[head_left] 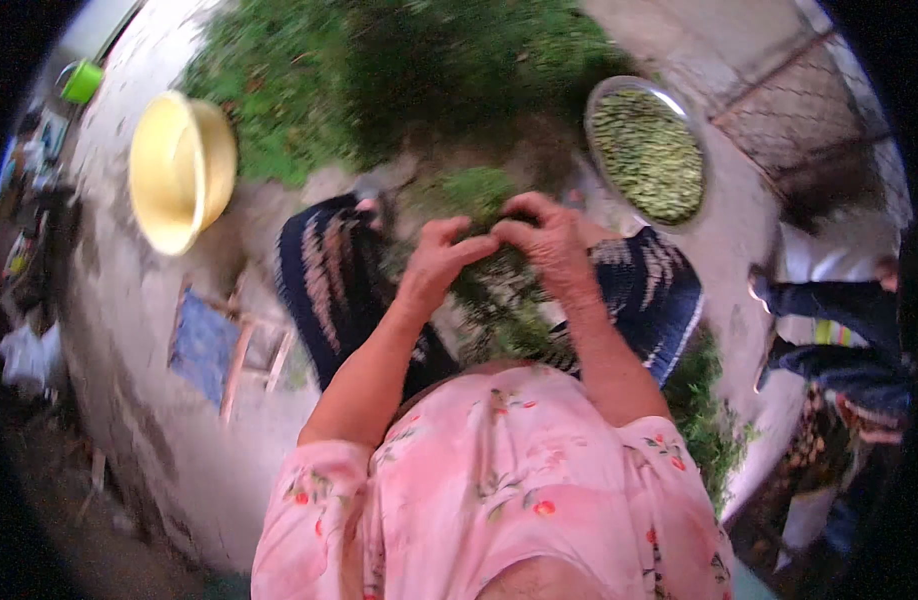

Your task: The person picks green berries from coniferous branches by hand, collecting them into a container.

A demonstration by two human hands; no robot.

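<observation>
My left hand [443, 258] and my right hand [549, 245] meet over my lap, fingers bent inward and thumbs almost touching. Between them is a leafy green plant sprig [506, 268], pinched by both hands; its details are blurred. More loose greenery [514, 325] lies in my lap between my knees. Just beyond my fingers is a tuft of fine green leaves [476, 188]. Ahead spreads a large heap of cut green plants [289, 95]. A round metal bowl [703, 140] full of small green pods [644, 155] stands beyond my right knee.
A yellow plastic basin [196, 165] sits tilted in view at the left, with a low stool [207, 345] nearer me. A green bucket [81, 82] is far left. At the right are a person's dark-trousered legs [834, 310] and a mesh frame [799, 115]. More greenery [714, 410] lies by my right side.
</observation>
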